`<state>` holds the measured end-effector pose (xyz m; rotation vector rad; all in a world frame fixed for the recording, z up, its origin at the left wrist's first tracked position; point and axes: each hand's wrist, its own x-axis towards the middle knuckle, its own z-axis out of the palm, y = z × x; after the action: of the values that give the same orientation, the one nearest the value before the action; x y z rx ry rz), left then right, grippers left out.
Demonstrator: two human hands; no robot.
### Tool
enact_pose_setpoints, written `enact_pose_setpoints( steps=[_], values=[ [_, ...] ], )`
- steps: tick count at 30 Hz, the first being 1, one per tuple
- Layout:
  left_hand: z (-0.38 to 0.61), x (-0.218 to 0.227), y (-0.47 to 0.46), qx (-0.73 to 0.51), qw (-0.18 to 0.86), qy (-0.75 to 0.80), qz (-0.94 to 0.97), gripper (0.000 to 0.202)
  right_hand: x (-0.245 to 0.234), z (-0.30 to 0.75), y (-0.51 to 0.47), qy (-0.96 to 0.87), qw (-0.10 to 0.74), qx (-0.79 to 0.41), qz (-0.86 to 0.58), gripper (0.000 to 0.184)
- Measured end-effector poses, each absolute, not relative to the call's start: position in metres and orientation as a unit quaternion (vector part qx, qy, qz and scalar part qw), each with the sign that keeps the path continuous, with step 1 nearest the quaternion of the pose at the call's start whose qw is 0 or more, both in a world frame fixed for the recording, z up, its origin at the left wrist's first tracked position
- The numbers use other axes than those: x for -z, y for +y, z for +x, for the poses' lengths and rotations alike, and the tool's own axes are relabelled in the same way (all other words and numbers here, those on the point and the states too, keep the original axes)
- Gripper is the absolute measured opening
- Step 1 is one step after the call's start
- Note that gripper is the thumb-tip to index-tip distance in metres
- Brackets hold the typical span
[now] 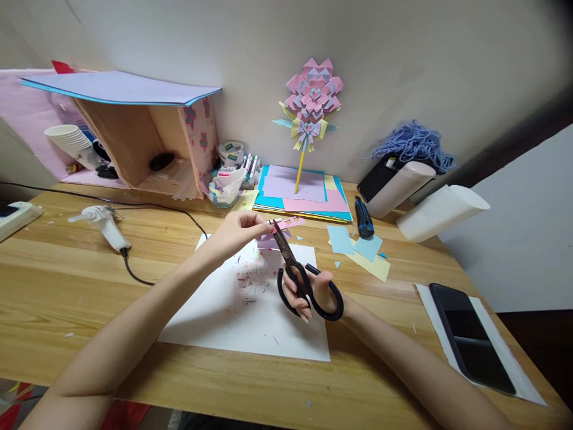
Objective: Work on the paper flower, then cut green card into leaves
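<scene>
Head view, and here are the scissors: dark blades, big black looped handles, held up over a white sheet on the wooden surface, the tips right at a small pink paper piece. That piece sits in the left hand, its thumb and finger pinched together on it; over on the right hand, the fingers curl through the loops, gripping the scissors. Red and blue marks speckle the sheet below. On to labels: the tape roll wears green-and-white print, too small to read. Behind, the paper flower shows pink and lilac folded petals.
</scene>
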<state>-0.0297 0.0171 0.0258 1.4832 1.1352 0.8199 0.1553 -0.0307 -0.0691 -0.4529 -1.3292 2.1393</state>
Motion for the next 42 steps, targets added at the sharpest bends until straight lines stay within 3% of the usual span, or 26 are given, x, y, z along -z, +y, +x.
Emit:
enact_pose_setpoints(
  steps=[42],
  values=[
    [-0.0317,-0.0287,0.0161,-0.320,0.558,0.441,0.626,0.023,0.0684,0.1554,-0.0372,-0.496,0.303,-0.796,-0.166,0.070]
  ],
)
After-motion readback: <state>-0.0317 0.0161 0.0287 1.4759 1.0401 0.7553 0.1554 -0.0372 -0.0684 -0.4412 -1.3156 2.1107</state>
